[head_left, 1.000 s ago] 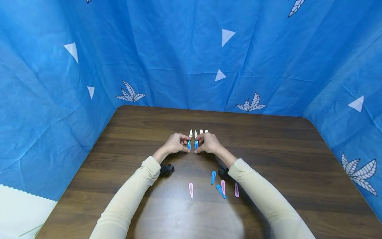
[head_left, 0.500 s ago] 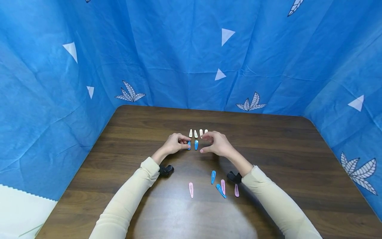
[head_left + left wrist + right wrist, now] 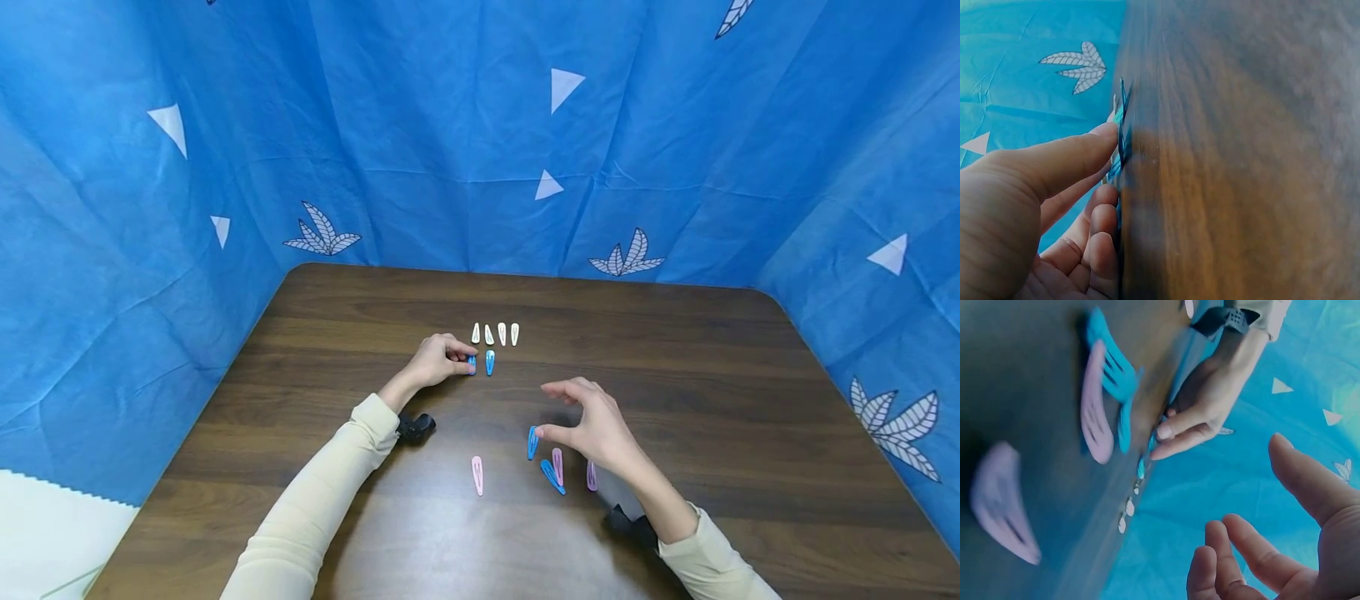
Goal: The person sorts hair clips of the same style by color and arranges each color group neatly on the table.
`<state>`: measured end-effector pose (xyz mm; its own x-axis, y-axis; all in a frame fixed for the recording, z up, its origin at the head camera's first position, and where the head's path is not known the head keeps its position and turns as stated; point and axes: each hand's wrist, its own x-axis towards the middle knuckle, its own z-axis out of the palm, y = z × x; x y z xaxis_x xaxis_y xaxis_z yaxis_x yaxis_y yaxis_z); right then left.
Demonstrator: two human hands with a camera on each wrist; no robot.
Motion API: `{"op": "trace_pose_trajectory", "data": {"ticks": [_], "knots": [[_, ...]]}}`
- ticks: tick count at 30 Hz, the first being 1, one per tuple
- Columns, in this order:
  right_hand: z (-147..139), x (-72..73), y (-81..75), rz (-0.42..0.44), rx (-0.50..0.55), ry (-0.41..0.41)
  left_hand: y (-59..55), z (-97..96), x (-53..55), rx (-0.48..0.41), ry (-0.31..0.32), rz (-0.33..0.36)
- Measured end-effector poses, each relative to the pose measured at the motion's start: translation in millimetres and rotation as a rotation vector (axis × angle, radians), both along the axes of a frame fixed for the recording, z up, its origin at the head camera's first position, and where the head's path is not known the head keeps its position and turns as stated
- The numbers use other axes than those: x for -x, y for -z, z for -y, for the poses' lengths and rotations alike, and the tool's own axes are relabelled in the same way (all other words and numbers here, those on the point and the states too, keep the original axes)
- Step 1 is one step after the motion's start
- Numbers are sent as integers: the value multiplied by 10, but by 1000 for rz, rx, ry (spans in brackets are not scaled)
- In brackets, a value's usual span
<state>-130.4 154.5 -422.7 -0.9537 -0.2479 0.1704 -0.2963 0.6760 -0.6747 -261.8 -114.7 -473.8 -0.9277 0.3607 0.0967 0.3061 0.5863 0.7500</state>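
In the head view my left hand (image 3: 431,362) pinches a blue snap hair clip (image 3: 472,364) low at the table, its thumb and forefinger at the clip's ends. Just right of that lies a second blue clip (image 3: 490,363). Behind these two stands a short row of cream-white clips (image 3: 502,333). My right hand (image 3: 596,423), thumb and fingers spread apart and holding nothing, hovers nearer the front. Its thumb tip overlaps the top of another blue clip (image 3: 532,443). Close by, a pink clip (image 3: 557,465) lies across a slanted blue clip (image 3: 550,473).
One more pink clip (image 3: 592,477) lies below the right hand, and a lone pink clip (image 3: 477,475) is farther left on the wooden table (image 3: 360,333). Black wrist cameras (image 3: 416,428) sit under both wrists. A blue curtain (image 3: 450,125) borders the table's back and sides.
The right hand has let go of the second blue clip and moved right and toward the front, to the loose clips. The left hand has stayed at its blue clip.
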Motion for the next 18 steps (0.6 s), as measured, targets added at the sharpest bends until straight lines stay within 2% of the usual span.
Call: {"op": "trace_pose_trajectory", "data": {"ticks": [6,10,18], "knots": [[9,-93,118,12,-48,24,11,-1,0,3,4,-14],[19,-104,190,38,-76,44,18,6,6,7,11,-17],[65,-111,320,26,-132,64,21,17,13,2,-2,-4]]}}
